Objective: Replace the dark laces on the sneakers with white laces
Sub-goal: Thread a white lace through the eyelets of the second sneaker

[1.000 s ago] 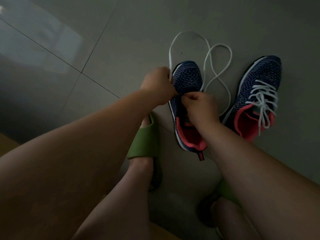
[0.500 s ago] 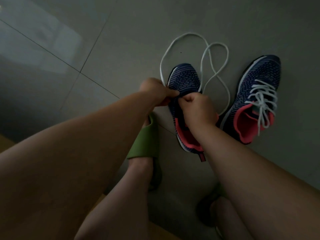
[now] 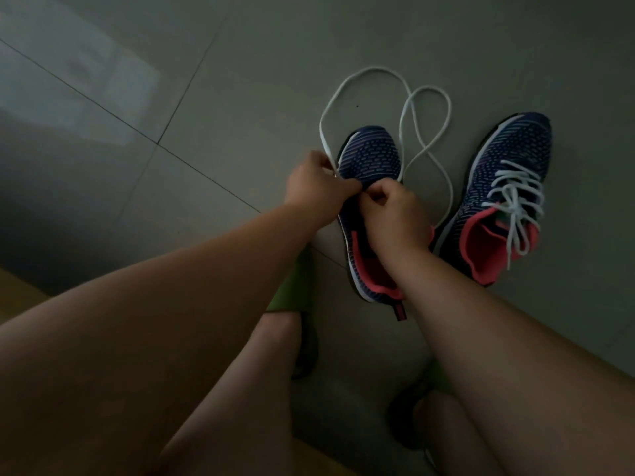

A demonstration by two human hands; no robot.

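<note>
White lace (image 3: 426, 132) pinched by both hands; no legible writing.

Count: 2 sneakers, navy knit w/ pink lining, the near sneaker (image 3: 369, 159) under the hands and the far sneaker (image 3: 508, 187) off to the right. 2 white laces: 1 loose lace (image 3: 427, 132) looping over the floor (image 3: 240, 80) past the near toe, 1 threaded lace (image 3: 515, 197) criss-crossed in the far sneaker. 2 hands, left hand (image 3: 316, 187) & right hand (image 3: 395, 211), both at the near sneaker. 2 green slippers on the person's feet: left slipper (image 3: 292, 290) clear, right slipper (image 3: 436, 376) mostly hidden by the forearm. No. of floor tiles can't be told; 2 grout lines cross at upper left.
</note>
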